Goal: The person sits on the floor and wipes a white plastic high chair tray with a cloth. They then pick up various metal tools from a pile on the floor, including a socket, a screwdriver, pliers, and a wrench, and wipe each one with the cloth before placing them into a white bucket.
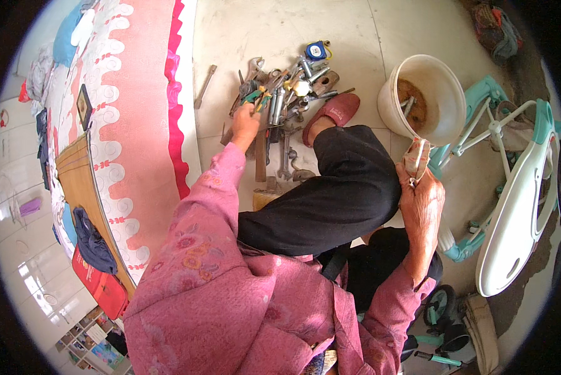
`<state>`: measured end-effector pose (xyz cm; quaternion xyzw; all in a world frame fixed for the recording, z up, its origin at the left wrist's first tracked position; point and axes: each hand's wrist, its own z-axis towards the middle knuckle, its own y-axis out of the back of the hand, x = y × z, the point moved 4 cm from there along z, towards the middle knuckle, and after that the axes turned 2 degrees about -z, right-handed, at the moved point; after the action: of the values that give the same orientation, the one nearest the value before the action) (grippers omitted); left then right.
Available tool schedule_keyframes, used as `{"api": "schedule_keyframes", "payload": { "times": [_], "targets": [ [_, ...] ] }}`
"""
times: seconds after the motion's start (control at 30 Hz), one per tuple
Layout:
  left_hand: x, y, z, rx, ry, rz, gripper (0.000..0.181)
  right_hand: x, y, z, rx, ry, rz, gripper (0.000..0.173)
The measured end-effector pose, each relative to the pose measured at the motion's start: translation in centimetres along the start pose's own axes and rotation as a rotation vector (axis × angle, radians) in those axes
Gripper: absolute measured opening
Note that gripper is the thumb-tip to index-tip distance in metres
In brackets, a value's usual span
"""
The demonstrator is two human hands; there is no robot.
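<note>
My left hand (245,124) is over the near side of a heap of metal tools, its fingers closed around pliers (257,97) with green and yellow handles. In the heap lie an adjustable wrench (255,66), several sockets (277,107), an open-ended spanner (286,154) and a hammer with a wooden handle (260,157). By my knee, my right hand (421,201) grips a folded, stained rag (416,160). Just beyond the rag stands a white plastic bucket (388,101), with brown residue and a few metal pieces at its bottom.
A blue tape measure (315,50) lies past the heap, and a rusty flat tool (205,87) lies left of it. At left is a bed with a pink cover (144,93). A white and teal folding frame (510,206) stands at right. My foot wears a red slipper (339,110).
</note>
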<state>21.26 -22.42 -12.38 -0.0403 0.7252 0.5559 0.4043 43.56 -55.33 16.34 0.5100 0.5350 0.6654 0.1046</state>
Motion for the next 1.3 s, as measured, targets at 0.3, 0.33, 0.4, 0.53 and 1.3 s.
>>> {"api": "schedule_keyframes", "payload": {
  "times": [0.3,0.33,0.4,0.53,1.3],
  "targets": [
    [-2.9,-1.2,2.6,0.208,-0.001,0.344,0.021,0.5,-0.1,0.2,0.008,0.029,-0.076,0.024],
    [-1.6,-0.4,3.4,0.197,0.032,0.291,0.019,0.8,-0.2,0.2,0.002,0.055,-0.076,0.022],
    [-2.0,-0.3,3.4,0.388,0.492,-0.204,0.013,0.2,-0.2,0.2,-0.002,0.026,-0.108,0.022],
    [-5.7,4.2,0.9,0.142,0.515,-0.729,0.010,-0.1,0.6,-0.3,-0.067,0.056,-0.120,0.026],
    [-45.3,3.8,-13.8,1.553,0.231,-1.133,0.017,-7.6,7.0,-1.5,-0.654,-0.212,1.354,0.038]
  ]
}}
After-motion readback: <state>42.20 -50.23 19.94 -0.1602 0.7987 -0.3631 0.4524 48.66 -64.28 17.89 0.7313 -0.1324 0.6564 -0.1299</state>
